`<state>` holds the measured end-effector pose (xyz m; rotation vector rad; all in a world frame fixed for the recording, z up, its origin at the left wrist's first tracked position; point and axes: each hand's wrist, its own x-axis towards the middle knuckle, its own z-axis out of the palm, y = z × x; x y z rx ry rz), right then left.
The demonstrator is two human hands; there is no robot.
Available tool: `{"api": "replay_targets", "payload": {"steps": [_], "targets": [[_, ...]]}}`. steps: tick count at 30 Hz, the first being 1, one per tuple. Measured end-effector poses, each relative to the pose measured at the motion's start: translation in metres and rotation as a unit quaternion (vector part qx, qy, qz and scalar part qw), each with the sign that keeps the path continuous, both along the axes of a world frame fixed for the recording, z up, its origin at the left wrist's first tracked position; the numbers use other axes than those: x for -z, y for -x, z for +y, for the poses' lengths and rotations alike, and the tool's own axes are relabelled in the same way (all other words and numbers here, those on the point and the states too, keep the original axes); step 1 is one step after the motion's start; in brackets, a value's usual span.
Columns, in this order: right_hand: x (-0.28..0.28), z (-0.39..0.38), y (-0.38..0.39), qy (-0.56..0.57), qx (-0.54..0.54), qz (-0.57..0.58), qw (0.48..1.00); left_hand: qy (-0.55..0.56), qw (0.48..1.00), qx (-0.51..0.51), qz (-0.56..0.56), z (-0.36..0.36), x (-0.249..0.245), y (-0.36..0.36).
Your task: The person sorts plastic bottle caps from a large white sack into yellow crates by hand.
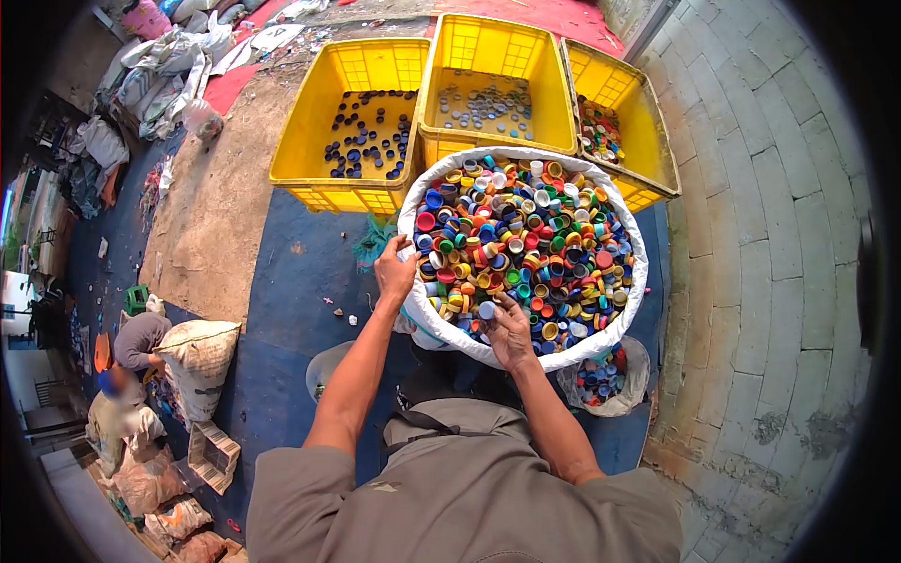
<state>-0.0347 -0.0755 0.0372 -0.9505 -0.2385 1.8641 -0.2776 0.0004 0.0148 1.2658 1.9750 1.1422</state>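
A round white sack point(641, 272) with a rolled rim stands in front of me, full of bottle caps point(526, 249) in many colours. At its left edge my left hand point(395, 270) has its fingers curled over the rim. Over the near part of the pile, my right hand point(510, 333) pinches a pale blue bottle cap point(487, 310) between thumb and fingers. Loose caps lie right beside and beyond these fingers.
Beyond the sack stand three yellow crates: the left point(300, 141) with dark blue caps, the middle point(497, 33) with pale caps, the right point(648, 122) with mixed ones. A small bag point(633, 385) of caps is at right, beside a block wall point(751, 263). Two people work at left.
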Motion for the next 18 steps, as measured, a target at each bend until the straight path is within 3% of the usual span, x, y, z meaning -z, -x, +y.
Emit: {"api": "replay_targets", "payload": {"steps": [1,5,12,15,18], "targets": [[-0.002,-0.006,-0.004,0.02,0.005,0.05,0.999,-0.006,1.0,0.013,0.022,0.006,0.005,0.0],[-0.007,-0.024,-0.014,0.046,0.004,0.052,0.998,0.046,0.987,0.075,0.133,0.024,0.016,0.001],[-0.017,-0.024,-0.023,0.057,0.028,0.043,0.997,0.065,0.975,0.102,0.187,0.038,0.012,-0.005],[-0.006,-0.019,-0.027,0.052,0.024,0.072,0.996,0.037,0.982,0.086,0.162,0.039,0.021,-0.002],[0.002,-0.011,-0.033,0.057,0.032,0.086,0.994,-0.015,0.998,0.034,0.047,0.035,0.029,0.001]]}}
